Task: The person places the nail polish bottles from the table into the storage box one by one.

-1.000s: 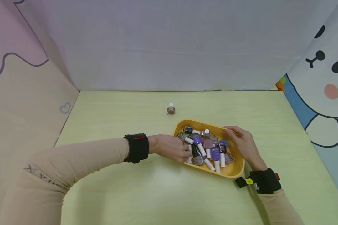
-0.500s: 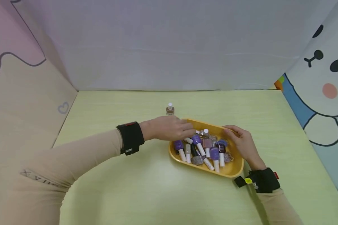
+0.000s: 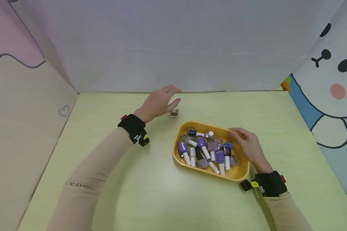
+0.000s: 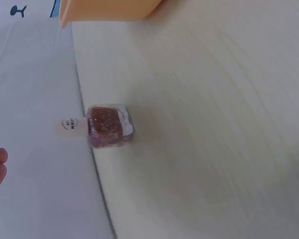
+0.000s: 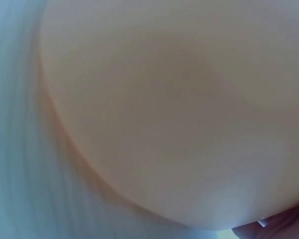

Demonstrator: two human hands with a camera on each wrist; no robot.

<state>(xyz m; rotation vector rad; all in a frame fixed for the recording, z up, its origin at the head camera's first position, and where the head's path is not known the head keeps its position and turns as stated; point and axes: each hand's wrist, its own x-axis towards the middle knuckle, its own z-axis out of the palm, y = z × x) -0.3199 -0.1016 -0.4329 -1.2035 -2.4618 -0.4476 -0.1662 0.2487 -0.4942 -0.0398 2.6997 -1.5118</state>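
Observation:
In the head view, my left hand [image 3: 159, 102] is held over the back of the table with fingers and thumb spread apart, holding nothing. Just under its thumb stands a small nail polish bottle [image 3: 174, 113] with a white cap; the thumb partly covers it. The left wrist view shows this bottle [image 4: 107, 127] with reddish-brown polish and a label on the cap. My right hand [image 3: 250, 147] grips the far right rim of a yellow tray [image 3: 237, 175]. Inside lie several nail polish bottles, including a purple one [image 3: 182, 147]. The tray wall [image 5: 164, 124] fills most of the right wrist view.
The light green table [image 3: 150, 192] is bounded by a white back wall [image 3: 173, 48]. Printed panels stand at both sides, the right one showing a bear [image 3: 338, 91]. Each wrist wears a black strap [image 3: 132, 127].
My left hand has come out of the tray with nothing in it, moved up and back to the lone bottle, and spread its fingers. The right hand stays on the rim.

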